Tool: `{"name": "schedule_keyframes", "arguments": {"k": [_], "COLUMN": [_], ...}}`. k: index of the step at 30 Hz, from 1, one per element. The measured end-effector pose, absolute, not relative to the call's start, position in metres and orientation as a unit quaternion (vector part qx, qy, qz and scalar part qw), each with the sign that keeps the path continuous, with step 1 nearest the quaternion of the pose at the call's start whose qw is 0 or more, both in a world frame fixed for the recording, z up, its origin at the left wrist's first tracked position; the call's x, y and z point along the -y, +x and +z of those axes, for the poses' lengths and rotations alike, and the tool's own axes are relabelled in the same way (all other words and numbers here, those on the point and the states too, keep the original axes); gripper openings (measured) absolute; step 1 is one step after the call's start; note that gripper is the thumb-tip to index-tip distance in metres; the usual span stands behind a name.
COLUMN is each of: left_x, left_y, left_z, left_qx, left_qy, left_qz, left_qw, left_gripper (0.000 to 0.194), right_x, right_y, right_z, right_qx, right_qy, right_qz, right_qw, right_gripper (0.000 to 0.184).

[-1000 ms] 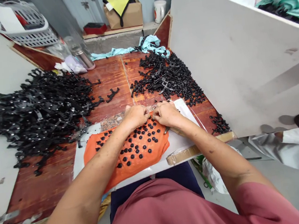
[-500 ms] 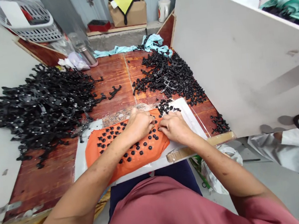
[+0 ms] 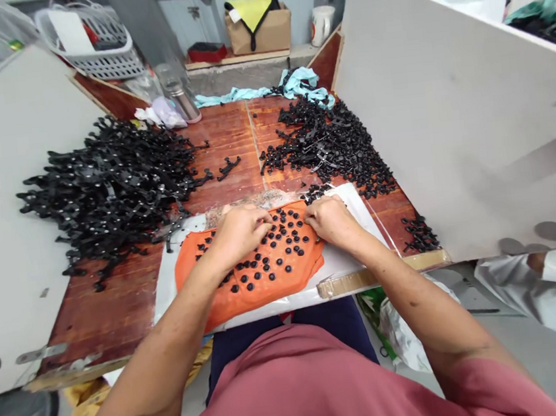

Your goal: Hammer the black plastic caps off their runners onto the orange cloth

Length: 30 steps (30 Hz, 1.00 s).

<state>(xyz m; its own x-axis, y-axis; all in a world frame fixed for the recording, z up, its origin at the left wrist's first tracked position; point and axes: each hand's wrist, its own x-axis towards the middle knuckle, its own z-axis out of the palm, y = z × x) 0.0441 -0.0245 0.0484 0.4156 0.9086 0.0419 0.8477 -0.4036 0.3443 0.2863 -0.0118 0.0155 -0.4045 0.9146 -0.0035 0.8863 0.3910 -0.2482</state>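
Observation:
An orange cloth [image 3: 266,287] lies in front of me on a white board, dotted with rows of small black round buttons [image 3: 288,268]. My left hand [image 3: 241,230] is over the cloth's upper middle, thumb and fingertips pinched together; whatever they hold is too small to make out. At the cloth's upper right edge, my right hand [image 3: 333,219] is closed, its fingertips touching the orange fabric. What sits between those fingers is hidden. Just behind my right hand lies a small heap of loose black pieces [image 3: 315,193].
A large pile of black branching plastic strips [image 3: 121,185] covers the table's left; another black pile [image 3: 346,148] lies at the right. Grey-white panels [image 3: 447,117] wall both sides. A metal flask [image 3: 182,102], light blue cloth [image 3: 302,83] and white mug [image 3: 322,26] stand farther back.
My hands were together at the cloth's upper edge; they have since parted, the left moving left over the buttons, the right staying by the right edge. My view has shifted left.

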Motion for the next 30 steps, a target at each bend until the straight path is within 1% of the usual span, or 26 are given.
{"name": "schedule_keyframes", "arguments": {"k": [3, 6, 10, 13, 16, 20, 23, 26, 30], "left_x": [0.023, 0.014, 0.003, -0.001, 0.003, 0.022, 0.045, 0.064, 0.072], "left_y": [0.055, 0.067, 0.076, 0.079, 0.076, 0.056, 0.037, 0.031, 0.038], "left_z": [0.043, 0.041, 0.039, 0.037, 0.039, 0.050, 0.054, 0.050, 0.040], "left_qx": [-0.506, -0.488, -0.488, -0.510, -0.530, -0.536, -0.525, -0.496, -0.491], "left_qy": [0.851, 0.867, 0.866, 0.850, 0.841, 0.836, 0.839, 0.858, 0.864], "left_qz": [0.064, 0.023, -0.005, -0.014, 0.001, 0.074, 0.085, 0.045, 0.031], "left_qw": [0.122, 0.104, 0.107, 0.126, 0.107, 0.089, 0.110, 0.128, 0.103], "left_gripper": [0.022, 0.025, 0.027, 0.026, 0.024, 0.022, 0.019, 0.017, 0.023], "right_x": [0.017, 0.024, 0.035, 0.044, 0.056, 0.079, 0.094, 0.101, 0.097], "right_y": [0.288, 0.290, 0.291, 0.294, 0.301, 0.300, 0.286, 0.266, 0.242], "right_z": [0.016, 0.020, 0.031, 0.036, 0.037, 0.031, 0.028, 0.026, 0.022], "right_qx": [0.835, 0.830, 0.820, 0.825, 0.827, 0.839, 0.860, 0.872, 0.876], "right_qy": [-0.534, -0.543, -0.552, -0.535, -0.521, -0.483, -0.447, -0.441, -0.459], "right_qz": [0.107, 0.093, 0.050, 0.051, 0.055, 0.070, 0.082, 0.077, 0.066], "right_qw": [0.073, 0.088, 0.142, 0.176, 0.207, 0.241, 0.232, 0.197, 0.134], "right_gripper": [0.019, 0.020, 0.020, 0.019, 0.016, 0.015, 0.014, 0.015, 0.015]}}
